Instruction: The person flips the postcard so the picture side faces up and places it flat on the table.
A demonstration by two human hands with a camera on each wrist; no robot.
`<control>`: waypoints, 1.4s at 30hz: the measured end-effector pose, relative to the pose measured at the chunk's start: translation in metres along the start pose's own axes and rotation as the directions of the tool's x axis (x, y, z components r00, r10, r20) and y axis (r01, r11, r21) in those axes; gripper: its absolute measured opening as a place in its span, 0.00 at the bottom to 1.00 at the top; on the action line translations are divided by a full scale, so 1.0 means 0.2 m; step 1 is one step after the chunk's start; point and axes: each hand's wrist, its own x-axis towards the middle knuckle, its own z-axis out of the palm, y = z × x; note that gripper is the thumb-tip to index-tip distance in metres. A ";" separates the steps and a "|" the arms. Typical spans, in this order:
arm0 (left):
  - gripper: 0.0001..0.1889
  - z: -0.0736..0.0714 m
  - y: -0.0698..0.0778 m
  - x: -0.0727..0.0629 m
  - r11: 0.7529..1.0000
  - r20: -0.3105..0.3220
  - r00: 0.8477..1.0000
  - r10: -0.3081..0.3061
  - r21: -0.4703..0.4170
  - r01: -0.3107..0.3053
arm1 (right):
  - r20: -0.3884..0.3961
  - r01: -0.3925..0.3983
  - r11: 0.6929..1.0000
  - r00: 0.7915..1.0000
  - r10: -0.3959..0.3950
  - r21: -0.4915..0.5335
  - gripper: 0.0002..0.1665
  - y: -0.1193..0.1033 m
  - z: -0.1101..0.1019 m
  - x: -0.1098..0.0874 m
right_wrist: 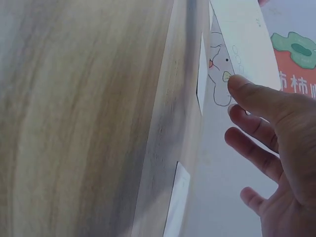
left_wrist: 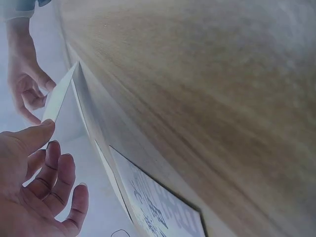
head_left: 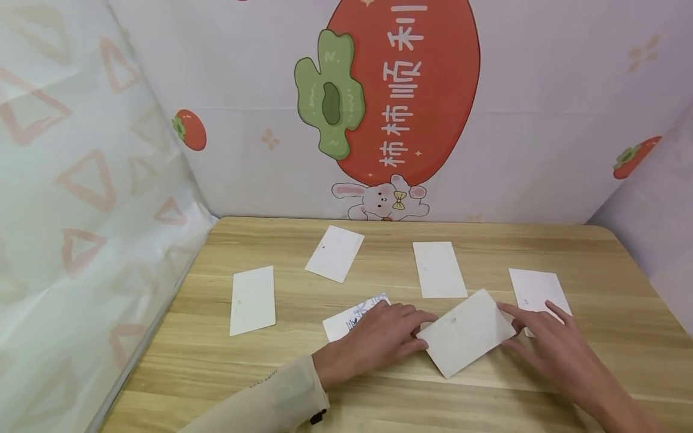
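A white card (head_left: 467, 334) with a small mark on its face is held slantwise between both hands, lifted off the tabletop in the left wrist view. My left hand (head_left: 373, 337) pinches its left edge between thumb and forefinger. At the opposite edge, my right hand (head_left: 552, 343) pinches with thumb and fingertips; its other fingers are spread. Beneath the left hand lies a card with blue and dark writing (head_left: 352, 316), partly covered by that hand. Another white card (head_left: 533, 285) lies under the right hand, which hides part of it.
More white cards lie flat on the wooden table (head_left: 243, 385): one at the left (head_left: 253, 300), one at the back (head_left: 335, 254) and one right of the middle (head_left: 440, 270). A printed curtain (head_left: 260, 168) with persimmons and a rabbit rises behind the table.
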 end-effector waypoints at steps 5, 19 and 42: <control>0.22 -0.01 0.00 0.01 1.000 -0.012 1.000 0.016 -0.024 -0.017 | -0.061 0.041 0.999 0.997 -0.039 0.024 0.45 0.00 -0.01 0.00; 0.11 -0.05 0.00 0.03 0.999 -0.068 0.998 -0.012 -0.052 0.008 | -0.125 0.041 0.997 0.992 -0.033 0.066 0.43 0.02 -0.02 0.01; 0.06 -0.06 0.00 0.04 0.993 -0.104 0.991 0.085 -0.074 -0.093 | -0.149 0.139 0.990 0.980 -0.132 0.038 0.34 0.04 -0.03 -0.03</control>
